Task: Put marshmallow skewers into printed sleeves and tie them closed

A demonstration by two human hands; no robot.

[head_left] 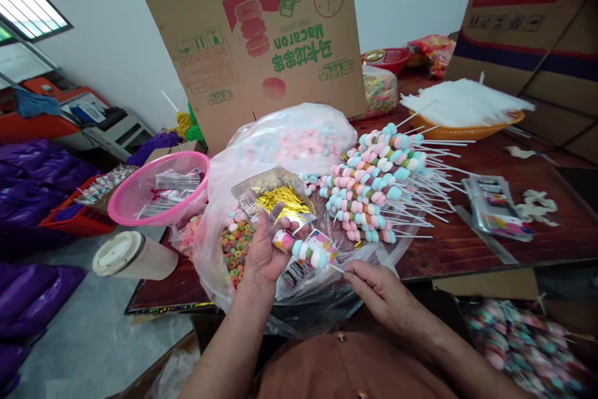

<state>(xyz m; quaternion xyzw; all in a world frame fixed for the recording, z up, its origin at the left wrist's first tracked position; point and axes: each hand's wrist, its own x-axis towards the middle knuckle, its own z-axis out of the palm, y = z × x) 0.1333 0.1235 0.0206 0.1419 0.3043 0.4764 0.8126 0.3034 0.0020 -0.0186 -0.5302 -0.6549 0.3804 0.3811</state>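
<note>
Steadying marshmallow skewer, apparently | right hand: fingertips pinching stick | left hand: fingers loosely spread at far end | next likely needs: firm stick control

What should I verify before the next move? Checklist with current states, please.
1. Right hand pinching the stick of the candy skewer: ok.
2. Left hand firmly gripping the skewer's far end: cannot tell, fingers partly hidden.
3. Gloves on: not ok, both hands bare.
4. Gold strips uncovered: ok, loose on their open pouch.
5. Skewer stack apart from both hands: ok, sticks pointing right.
6. Lid on the cup: ok.
</note>
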